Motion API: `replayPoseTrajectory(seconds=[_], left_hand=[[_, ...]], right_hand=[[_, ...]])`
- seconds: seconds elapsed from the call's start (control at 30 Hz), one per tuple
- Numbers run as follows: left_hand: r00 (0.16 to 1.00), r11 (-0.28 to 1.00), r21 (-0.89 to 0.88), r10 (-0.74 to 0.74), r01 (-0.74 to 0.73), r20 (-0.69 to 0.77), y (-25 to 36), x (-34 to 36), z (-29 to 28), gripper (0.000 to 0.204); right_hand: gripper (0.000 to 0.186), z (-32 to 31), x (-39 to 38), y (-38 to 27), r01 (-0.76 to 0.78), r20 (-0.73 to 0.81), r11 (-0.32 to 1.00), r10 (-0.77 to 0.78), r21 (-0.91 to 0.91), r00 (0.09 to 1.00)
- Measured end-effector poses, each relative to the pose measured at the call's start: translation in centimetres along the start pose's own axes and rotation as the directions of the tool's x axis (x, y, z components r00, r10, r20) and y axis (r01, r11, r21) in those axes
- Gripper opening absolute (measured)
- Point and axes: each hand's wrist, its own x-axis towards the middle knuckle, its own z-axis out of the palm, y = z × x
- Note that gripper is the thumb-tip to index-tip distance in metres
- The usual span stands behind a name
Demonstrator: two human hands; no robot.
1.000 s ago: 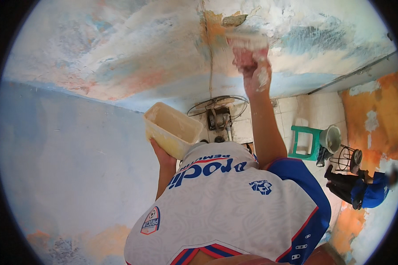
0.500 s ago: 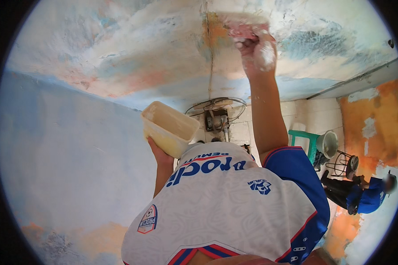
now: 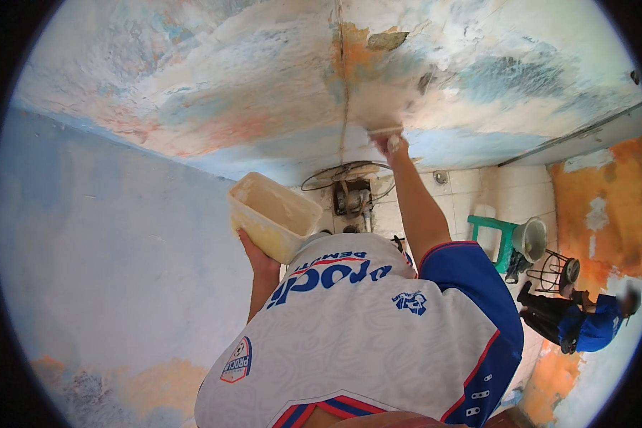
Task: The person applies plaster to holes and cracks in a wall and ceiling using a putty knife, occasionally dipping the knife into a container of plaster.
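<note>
A flat scraper (image 3: pixel 384 131) with a pale edge rests against the mottled wall (image 3: pixel 278 85), gripped by my right hand (image 3: pixel 396 148), whose skin has white smears. Above the tool the surface is hazy beige, near an orange patch with a crack and a chipped grey spot. My left hand (image 3: pixel 253 250) holds a cream rectangular plastic container (image 3: pixel 271 207) by its side, low in front of me. Its inner sides carry pale residue.
A plain pale-blue wall (image 3: pixel 121 242) lies left. Below are a cable loop, a pump (image 3: pixel 351 198) in a recess and floor tiles. At right stand a green stool (image 3: pixel 505 242), metal bucket (image 3: pixel 531 239) and black stool. A co-worker (image 3: pixel 598 321) in blue is by an orange-patched wall (image 3: pixel 592 185).
My right hand and the scraper have moved down the picture along the wall, uncovering the chipped spot. My left hand and container have shifted only slightly.
</note>
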Motion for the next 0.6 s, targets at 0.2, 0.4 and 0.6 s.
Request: replayPoseTrajectory(seconds=[0.2, 0.4, 0.6], left_hand=[[0.999, 1.000, -0.008, 0.009, -0.009, -0.044, 0.2, -0.5, -0.9, 0.066], [0.998, 0.999, -0.001, -0.044, 0.044, -0.055, -0.2, 0.0, 0.0, 0.066], [0.994, 0.999, -0.012, -0.035, 0.034, -0.105, -1.0, -0.6, 0.3, 0.066]], right_hand=[[0.028, 17.6, -3.9, -16.2, 0.178, 0.062, 0.951, -0.200, 0.254, 0.978], [0.019, 22.0, -10.4, -25.7, 0.205, 0.117, 0.944, -0.242, 0.258, 0.963], [0.032, 10.1, -8.0, -9.6, -0.011, -0.033, 0.996, 0.014, 0.088, 0.999]])
